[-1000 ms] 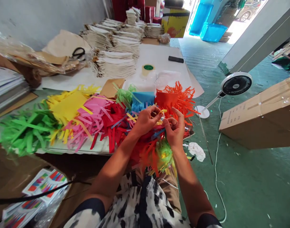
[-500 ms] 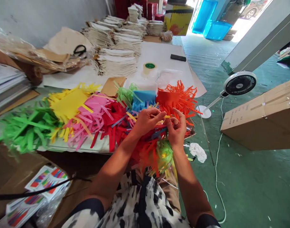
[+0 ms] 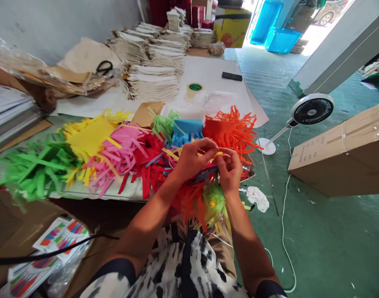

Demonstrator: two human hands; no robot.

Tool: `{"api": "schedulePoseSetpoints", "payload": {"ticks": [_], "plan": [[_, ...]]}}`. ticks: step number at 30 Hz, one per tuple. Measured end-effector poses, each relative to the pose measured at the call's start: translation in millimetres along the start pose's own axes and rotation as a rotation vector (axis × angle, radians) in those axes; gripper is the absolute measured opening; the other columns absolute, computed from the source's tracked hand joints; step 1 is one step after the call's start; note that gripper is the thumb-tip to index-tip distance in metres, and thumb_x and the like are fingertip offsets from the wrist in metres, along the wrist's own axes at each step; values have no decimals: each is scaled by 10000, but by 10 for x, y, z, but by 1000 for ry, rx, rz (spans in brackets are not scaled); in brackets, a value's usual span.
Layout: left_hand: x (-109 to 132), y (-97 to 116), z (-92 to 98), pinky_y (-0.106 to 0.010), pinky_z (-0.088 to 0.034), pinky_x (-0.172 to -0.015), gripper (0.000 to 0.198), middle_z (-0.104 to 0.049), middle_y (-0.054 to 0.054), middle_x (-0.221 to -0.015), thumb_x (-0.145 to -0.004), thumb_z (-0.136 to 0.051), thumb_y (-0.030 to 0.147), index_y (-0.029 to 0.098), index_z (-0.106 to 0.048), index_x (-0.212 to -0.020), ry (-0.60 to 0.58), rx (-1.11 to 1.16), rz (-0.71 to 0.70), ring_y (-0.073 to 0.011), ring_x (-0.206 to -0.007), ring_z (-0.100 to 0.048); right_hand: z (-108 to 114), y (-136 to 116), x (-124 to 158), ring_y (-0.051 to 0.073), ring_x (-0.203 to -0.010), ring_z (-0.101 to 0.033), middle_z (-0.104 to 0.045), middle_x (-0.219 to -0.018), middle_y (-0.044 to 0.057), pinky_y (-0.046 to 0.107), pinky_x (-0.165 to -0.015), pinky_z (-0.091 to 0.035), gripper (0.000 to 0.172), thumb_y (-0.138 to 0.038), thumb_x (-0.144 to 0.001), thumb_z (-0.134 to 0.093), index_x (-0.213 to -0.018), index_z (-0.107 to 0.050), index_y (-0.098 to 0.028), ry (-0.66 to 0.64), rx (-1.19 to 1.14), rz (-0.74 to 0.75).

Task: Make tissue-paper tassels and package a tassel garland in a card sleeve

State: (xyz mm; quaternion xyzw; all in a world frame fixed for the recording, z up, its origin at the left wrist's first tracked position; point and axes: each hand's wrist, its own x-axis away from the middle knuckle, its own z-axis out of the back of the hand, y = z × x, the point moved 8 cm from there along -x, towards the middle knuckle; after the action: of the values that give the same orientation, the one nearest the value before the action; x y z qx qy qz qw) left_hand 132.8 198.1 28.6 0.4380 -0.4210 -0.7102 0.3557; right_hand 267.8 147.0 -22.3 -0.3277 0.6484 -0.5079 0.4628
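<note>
My left hand (image 3: 191, 159) and my right hand (image 3: 229, 169) meet above a heap of fringed paper, both pinched on a thin yellow paper strip (image 3: 218, 153) that runs between their fingertips. Below my wrists hangs a bundle of orange, red and light green fringes (image 3: 204, 203). Around it lie piles of cut paper: orange fringes (image 3: 235, 126), a blue piece (image 3: 187, 128), red fringes (image 3: 148, 163), pink fringes (image 3: 121, 151), a yellow sheet (image 3: 88, 136) and green fringes (image 3: 34, 165).
A tape roll (image 3: 194, 89), a black phone (image 3: 232, 76), scissors (image 3: 102, 67) and stacks of cream bags (image 3: 152, 62) lie further back on the table. A small white fan (image 3: 310, 111) and a cardboard box (image 3: 344, 153) stand on the green floor at right. Printed sheets (image 3: 49, 248) lie lower left.
My right hand's fingers have closed in toward my left hand's fingertips on the yellow strip. Both hands stay over the same spot; the view has shifted slightly.
</note>
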Motion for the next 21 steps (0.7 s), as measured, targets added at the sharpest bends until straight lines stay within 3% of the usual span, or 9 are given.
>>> {"api": "schedulePoseSetpoints", "payload": {"ticks": [4,7,11,13,15,17,19,21], "plan": [[-9,112,-4,-242,-426,-659,185,-669,26,-718,-993,-636,377,228,-744,-975,14,-279,-74,-118,-648,-593,-1,-133,-36,139,-668,-627,-685,-777,-1,256,-614,-502,345,-553,-942,-668,-932,-698,-210,-23,65,7],[-25,153,10,-245,-374,-614,221,-596,40,-658,-1017,-591,393,223,-732,-1019,5,-292,-73,-111,-583,-515,21,-270,-65,103,-577,-532,-642,-714,-20,221,-517,-400,360,-533,-928,-702,-814,-707,-192,-39,146,22],[-36,196,29,-239,-411,-632,394,-688,-28,-938,-1014,-577,491,192,-659,-1257,-98,-118,-55,-118,-670,-557,103,-441,-84,61,-482,-356,-581,-686,-50,225,-454,-254,338,-514,-913,-731,-808,-717,-193,-17,202,47],[0,229,-26,-246,-415,-652,413,-682,-51,-974,-973,-623,555,176,-714,-1111,-257,-123,-88,-134,-725,-550,117,-542,-86,74,-527,-428,-627,-745,-30,223,-484,-318,335,-519,-907,-742,-816,-731,-197,-29,194,74],[93,219,-103,-251,-384,-628,444,-622,-23,-826,-919,-679,605,170,-705,-835,-464,-128,-74,-138,-708,-507,117,-669,-81,104,-614,-535,-672,-811,-3,231,-539,-403,336,-527,-912,-740,-829,-748,-202,-48,177,107],[222,198,-145,-254,-323,-575,497,-492,19,-676,-888,-704,622,172,-633,-688,-629,-111,0,-120,-630,-425,112,-829,-62,132,-705,-601,-693,-859,18,244,-584,-450,335,-532,-925,-727,-839,-755,-209,-65,175,152],[333,257,-129,-253,-287,-548,469,-418,41,-636,-891,-703,597,177,-618,-701,-679,-80,51,-105,-590,-369,89,-1019,-17,150,-781,-628,-701,-887,29,252,-611,-467,324,-523,-940,-714,-837,-751,-218,-89,192,216],[421,425,-95,-249,-319,-561,390,-460,42,-675,-896,-704,560,185,-645,-805,-649,-60,27,-109,-611,-399,58,-1210,60,146,-790,-623,-697,-890,25,249,-601,-458,298,-498,-948,-715,-834,-737,-224,-104,194,270]]}}
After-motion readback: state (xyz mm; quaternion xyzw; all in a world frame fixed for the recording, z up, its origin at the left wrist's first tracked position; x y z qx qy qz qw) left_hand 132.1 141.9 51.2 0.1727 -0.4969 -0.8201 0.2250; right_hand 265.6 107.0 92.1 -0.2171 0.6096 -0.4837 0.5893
